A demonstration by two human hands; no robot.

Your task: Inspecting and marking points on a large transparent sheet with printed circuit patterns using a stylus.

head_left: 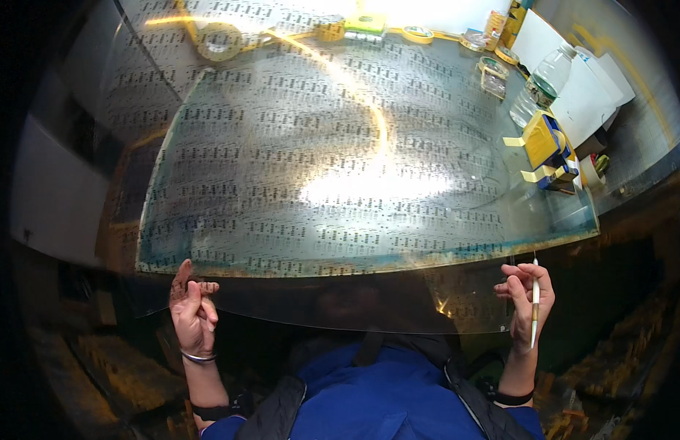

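Observation:
A large transparent film sheet [340, 304] printed with rows of small dark marks lies over the glass tabletop [575, 226]. Its near edge hangs past the front of the glass toward my body. My left hand [195, 323] pinches the film near its left corner, thumb in front, with some fingers seen through the sheet. At the near right corner, my right hand [527, 293] has its thumb and fingers closed at the film's edge. That hand also carries a slim white pen-like stick [535, 297] with a tan band, held upright; whether it is a pen or a brush I cannot tell.
On the right stand a yellow-and-blue tape dispenser [545, 143] and a clear plastic bottle [545, 84]. Tape rolls [418, 34] and a yellow-green box [366, 26] line the far edge. Bright lamp reflections [377, 187] glare across the middle of the sheet.

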